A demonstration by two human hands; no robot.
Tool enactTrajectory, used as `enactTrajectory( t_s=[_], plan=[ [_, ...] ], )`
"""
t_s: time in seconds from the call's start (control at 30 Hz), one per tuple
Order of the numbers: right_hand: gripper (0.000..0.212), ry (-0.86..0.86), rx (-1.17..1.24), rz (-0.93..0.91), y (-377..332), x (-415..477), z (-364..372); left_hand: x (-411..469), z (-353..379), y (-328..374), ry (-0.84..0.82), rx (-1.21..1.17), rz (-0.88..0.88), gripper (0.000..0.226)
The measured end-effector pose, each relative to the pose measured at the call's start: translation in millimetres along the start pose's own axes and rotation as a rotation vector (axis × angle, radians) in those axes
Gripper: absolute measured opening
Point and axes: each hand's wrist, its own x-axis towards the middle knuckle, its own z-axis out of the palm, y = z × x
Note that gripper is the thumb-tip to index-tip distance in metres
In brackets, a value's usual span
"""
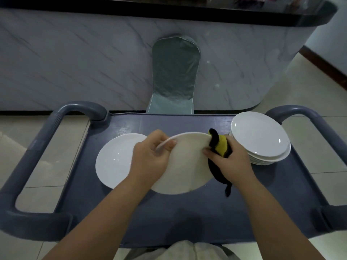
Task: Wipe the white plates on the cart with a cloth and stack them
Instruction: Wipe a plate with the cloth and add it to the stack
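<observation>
Grey cart: faced across its far side by a chair and a marble counter.
On cart: stack of white plates at right; lone plate laid flat at left.
Grip, left hand: curled on the rim of the tilted plate.
Grip, right hand: closed on the yellow-black cloth, pressed to that plate's right edge.

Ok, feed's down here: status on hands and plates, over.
Left hand grips round white plate, tilted up. Right hand holds yellow-and-black cloth at its right edge. Stack of white plates right, nothing blocking.
</observation>
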Motion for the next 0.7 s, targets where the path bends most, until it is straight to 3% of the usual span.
enactTrajectory(
  t_s=[0.07, 0.17, 0.23, 0.33, 0.4, 0.5, 0.57, 0.6, 0.7],
  plan=[
    [0.027, 0.02, -0.24, -0.187, -2.4, -0.4, 5.9, 2.0, 7.4, 3.6, -0.065, 0.215, 0.231, 0.029],
    [0.029, 0.078, -0.296, -0.474, -9.1, -4.9, 15.4, 14.0, 7.9, 9.6, -0.09, 0.379, 0.524, 0.034],
    [0.026, 0.115, -0.146, -0.35, -6.4, -6.0, 13.5, 17.7, 2.4, 12.6, -0.045, 0.302, 0.437, 0.024],
    [0.028, 0.08, 0.165, 0.096, 4.0, -2.9, 2.0, 14.5, -1.5, 13.2, 0.054, -0.046, -0.038, 0.023],
    [0.029, 0.038, 0.101, 0.114, 3.5, -0.5, -0.3, 10.0, 2.7, 10.6, 0.043, -0.032, -0.041, 0.028],
    [0.032, 0.02, -0.334, -0.344, -16.5, 6.7, 7.5, 11.5, 9.0, 9.4, -0.048, 0.294, 0.338, 0.018],
    [0.033, 0.011, -0.429, -0.557, -26.1, 10.2, 13.9, 18.0, 7.4, 10.8, -0.053, 0.375, 0.446, 0.015],
    [0.031, 0.034, -0.361, -0.509, -26.7, 10.7, 14.0, 21.3, 3.5, 12.6, -0.016, 0.345, 0.401, 0.019],
    [0.024, 0.097, 0.146, -0.028, -16.1, 7.1, 6.1, 30.0, -11.9, 13.4, 0.133, -0.046, 0.105, 0.024]
  ],
)
